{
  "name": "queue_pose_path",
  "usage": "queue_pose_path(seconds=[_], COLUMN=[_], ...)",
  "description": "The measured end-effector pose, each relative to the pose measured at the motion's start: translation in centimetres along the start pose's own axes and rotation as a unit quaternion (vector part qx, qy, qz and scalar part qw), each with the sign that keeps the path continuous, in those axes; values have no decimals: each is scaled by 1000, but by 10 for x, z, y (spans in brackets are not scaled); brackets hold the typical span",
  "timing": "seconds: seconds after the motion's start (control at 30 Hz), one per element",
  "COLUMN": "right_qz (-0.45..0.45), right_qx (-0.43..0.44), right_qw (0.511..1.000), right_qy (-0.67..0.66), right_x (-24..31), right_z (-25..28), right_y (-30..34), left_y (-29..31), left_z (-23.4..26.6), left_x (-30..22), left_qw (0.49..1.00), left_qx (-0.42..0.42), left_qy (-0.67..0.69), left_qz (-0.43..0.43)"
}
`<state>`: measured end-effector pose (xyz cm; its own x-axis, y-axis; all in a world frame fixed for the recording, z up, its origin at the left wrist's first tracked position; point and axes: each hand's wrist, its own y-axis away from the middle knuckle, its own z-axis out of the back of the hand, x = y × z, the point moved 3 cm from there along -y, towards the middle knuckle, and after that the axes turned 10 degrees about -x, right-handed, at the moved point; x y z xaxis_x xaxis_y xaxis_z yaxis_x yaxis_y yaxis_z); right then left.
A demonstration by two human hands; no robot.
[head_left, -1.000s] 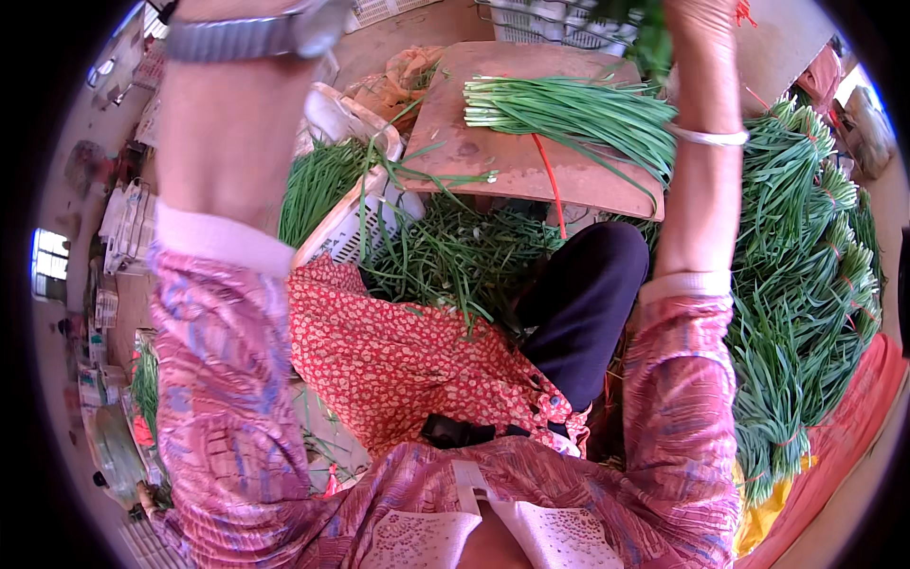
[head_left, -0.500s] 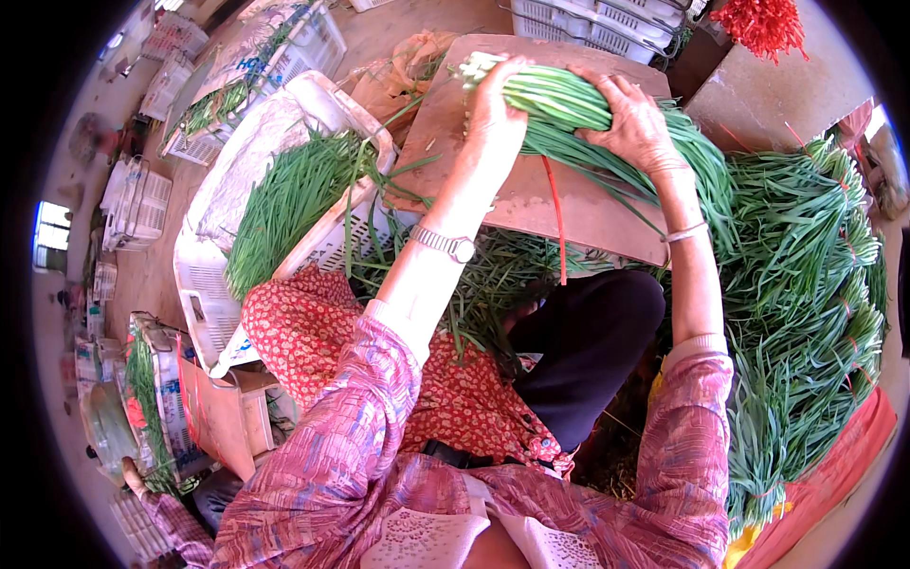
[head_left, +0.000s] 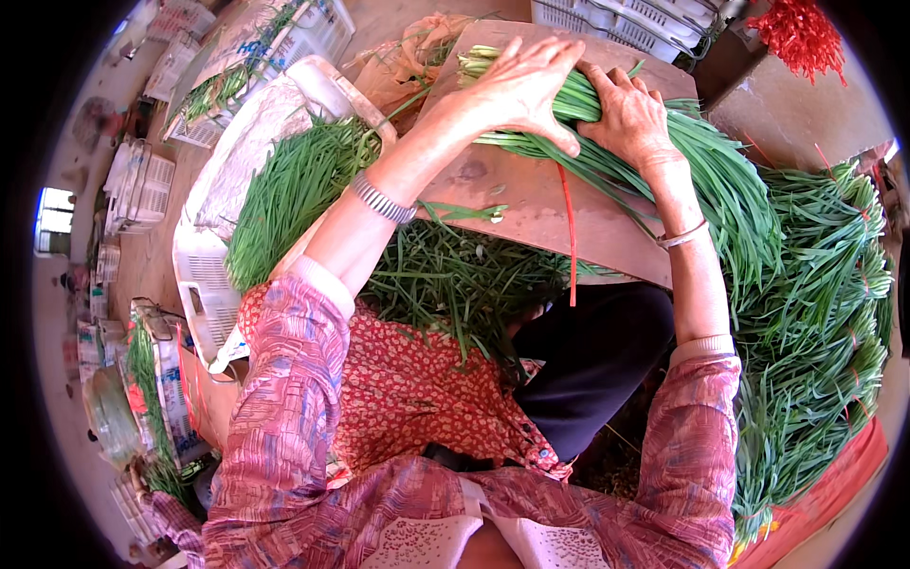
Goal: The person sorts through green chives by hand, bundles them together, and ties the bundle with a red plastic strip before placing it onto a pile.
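Note:
A bunch of garlic chives (head_left: 706,156) lies across the brown board (head_left: 493,180), its pale cut ends to the left and its leaves draping off to the right. My left hand (head_left: 526,90) is over the stem part, fingers stretched out and thumb apart; whether the palm touches the stems is hidden. Further along the bunch, my right hand (head_left: 627,119) presses down with its fingers curled around the leaves. From beneath the bunch a red tie strip (head_left: 572,237) hangs over the board's near edge. A few loose chives (head_left: 464,211) lie near that edge.
A white crate (head_left: 204,275) with loose chives (head_left: 303,194) stands at the left. Tied chive bunches (head_left: 806,313) are piled on the right. Trimmed leaves (head_left: 445,275) lie below the board. Red ties (head_left: 801,38) hang at the far right; more crates (head_left: 616,28) stand behind.
My left hand has let go of the stem ends and moved right, its fingers now spread over the bunch. The bunch lies lower on the board, and my right hand stays on it.

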<state>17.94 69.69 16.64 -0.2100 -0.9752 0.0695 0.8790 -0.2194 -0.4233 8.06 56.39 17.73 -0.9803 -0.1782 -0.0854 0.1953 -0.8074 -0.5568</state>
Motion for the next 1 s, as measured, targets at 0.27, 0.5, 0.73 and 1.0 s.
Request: queue_pose_path(seconds=[0.27, 0.5, 0.73, 1.0], right_qz=[113, 170, 241, 249], right_qx=[-59, -207, 11, -32], right_qw=[990, 956, 958, 951], right_qy=[-54, -123, -155, -180], right_x=[-20, -14, 23, 34], right_z=[-4, 50, 56, 39], right_y=[26, 44, 141, 146], left_y=[30, 25, 25, 23], left_z=[-20, -36, -35, -36], left_x=[-25, -16, -13, -11], left_qw=[997, 997, 996, 994], left_qx=[61, 9, 9, -1], left_qy=[-25, -61, -78, -87], left_qz=[27, 44, 51, 61])
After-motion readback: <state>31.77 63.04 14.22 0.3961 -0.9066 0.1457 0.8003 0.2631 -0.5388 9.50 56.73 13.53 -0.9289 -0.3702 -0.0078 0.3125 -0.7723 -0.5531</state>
